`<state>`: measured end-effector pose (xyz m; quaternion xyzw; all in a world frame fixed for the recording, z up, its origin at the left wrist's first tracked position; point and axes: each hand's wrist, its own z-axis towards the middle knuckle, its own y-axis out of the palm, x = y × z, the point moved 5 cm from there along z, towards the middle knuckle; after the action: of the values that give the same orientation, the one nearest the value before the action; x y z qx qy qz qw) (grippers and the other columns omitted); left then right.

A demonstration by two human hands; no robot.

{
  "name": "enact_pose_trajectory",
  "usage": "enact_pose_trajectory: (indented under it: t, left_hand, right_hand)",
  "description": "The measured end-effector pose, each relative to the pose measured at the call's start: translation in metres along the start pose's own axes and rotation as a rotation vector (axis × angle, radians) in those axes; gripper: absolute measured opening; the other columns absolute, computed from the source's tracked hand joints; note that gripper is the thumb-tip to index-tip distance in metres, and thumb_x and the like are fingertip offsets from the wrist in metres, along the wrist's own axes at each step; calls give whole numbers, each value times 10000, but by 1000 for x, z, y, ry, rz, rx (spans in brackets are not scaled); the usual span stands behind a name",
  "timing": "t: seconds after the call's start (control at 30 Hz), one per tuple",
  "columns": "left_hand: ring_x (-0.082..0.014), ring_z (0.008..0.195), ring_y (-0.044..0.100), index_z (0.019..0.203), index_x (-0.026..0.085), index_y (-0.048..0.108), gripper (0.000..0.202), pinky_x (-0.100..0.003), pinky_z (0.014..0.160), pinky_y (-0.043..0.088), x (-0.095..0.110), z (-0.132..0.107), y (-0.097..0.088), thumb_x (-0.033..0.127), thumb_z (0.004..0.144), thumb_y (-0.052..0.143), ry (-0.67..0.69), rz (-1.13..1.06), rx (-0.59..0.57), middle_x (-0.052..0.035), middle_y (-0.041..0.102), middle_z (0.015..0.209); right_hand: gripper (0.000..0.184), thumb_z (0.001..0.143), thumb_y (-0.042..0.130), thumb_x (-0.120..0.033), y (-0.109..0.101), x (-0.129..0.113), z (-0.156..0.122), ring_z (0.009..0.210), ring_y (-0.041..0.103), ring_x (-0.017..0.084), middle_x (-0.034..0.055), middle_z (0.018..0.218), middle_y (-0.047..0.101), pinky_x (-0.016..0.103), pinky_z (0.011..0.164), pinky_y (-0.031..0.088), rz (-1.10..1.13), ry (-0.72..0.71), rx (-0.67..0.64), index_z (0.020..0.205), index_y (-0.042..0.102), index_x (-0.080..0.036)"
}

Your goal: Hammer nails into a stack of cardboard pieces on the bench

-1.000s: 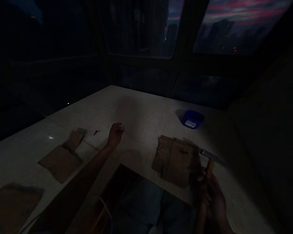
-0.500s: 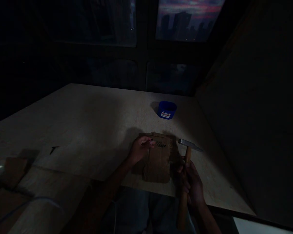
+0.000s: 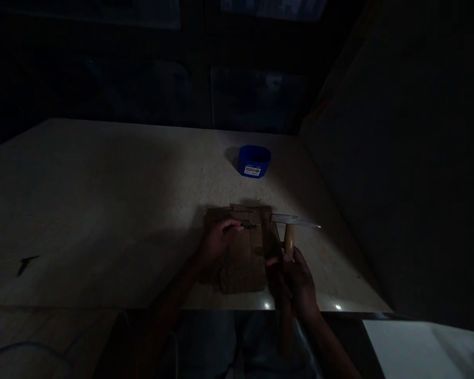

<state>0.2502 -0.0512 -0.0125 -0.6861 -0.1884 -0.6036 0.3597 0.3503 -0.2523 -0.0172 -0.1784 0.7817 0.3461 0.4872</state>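
My right hand grips the wooden handle of a hammer, its metal head raised to the right of the cardboard. Layered brown cardboard lies near the table's front edge. Several small dark nails stand close together in its upper part. Beside them, my left hand reaches over the cardboard with thumb and forefinger pinched on what looks like a nail; the dim light hides most of it. The hammer head is apart from the nails.
A blue plastic tub with a label stands behind the cardboard on the pale table. A small dark object lies far left. A dark wall borders the right side, with windows beyond the back edge.
The view has tilted down and turned right. My left fingertips have come down to the nails. The hammer has turned slightly in my right hand and stays raised.
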Motion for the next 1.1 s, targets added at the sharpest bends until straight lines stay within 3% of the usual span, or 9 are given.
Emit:
enact_pose_trajectory:
  t: [0.07,0.13,0.2,0.27,0.6,0.77,0.83,0.97,1.1]
  left_hand:
    - [-226,938,721,902,211,765,210,-339,874,562,-3,0,1,372,837,648,-1,26,-9,-45,794,975]
    - [-224,943,719,911,210,764,213,-343,893,558,-5,0,2,366,848,633,6,45,-4,-47,791,984]
    - [-224,947,716,922,212,766,216,-348,906,554,-6,1,2,359,860,620,25,59,5,-48,788,986]
    - [-225,944,711,918,216,771,210,-354,911,549,-6,1,2,343,869,611,53,71,12,-49,785,975]
    - [-214,932,669,903,227,777,198,-360,919,524,-5,3,3,280,905,586,212,180,36,-51,755,956]
    - [-206,934,659,951,223,769,213,-344,899,524,-5,1,3,257,935,559,287,291,43,-53,729,969]
    - [-204,944,656,981,223,764,215,-342,903,521,-6,0,3,263,944,556,301,327,45,-54,723,990]
    - [-198,954,655,1020,226,755,215,-331,894,521,-4,-4,6,252,954,552,339,364,31,-54,717,1014]
    - [-200,950,663,1013,234,756,195,-333,892,526,-3,-5,8,257,945,575,349,380,31,-59,719,1020]
  right_hand:
    - [314,913,640,-513,1,1,-2,442,506,80,2,769,723,179,403,423,-133,-40,25,1063,635,-238]
    - [347,926,623,-505,3,-1,-4,776,679,168,57,969,762,266,658,559,-296,-108,19,1152,659,-244]
    - [370,940,593,-515,8,-3,-5,1050,665,233,87,1156,743,363,899,541,-426,-154,-6,1173,683,-242]
    - [381,952,564,-528,11,-5,-5,1129,639,257,96,1242,718,410,986,497,-492,-164,-7,1157,701,-238]
    - [343,968,555,-490,11,-8,-4,1157,629,252,99,1220,728,393,975,490,-466,-181,24,1152,686,-233]
    - [341,952,577,-512,11,-8,-3,1088,651,229,73,1161,742,371,970,497,-449,-175,31,1128,695,-244]
    - [359,934,592,-536,11,-13,-3,1003,673,219,72,1102,751,348,895,534,-464,-158,31,1097,697,-234]
    - [414,930,582,-565,10,-33,-4,783,691,201,57,939,761,287,664,559,-566,-104,-28,1154,661,-227]
    - [460,967,523,-526,19,-71,-6,822,706,213,60,891,757,270,697,543,-818,-171,-177,1272,626,-198]
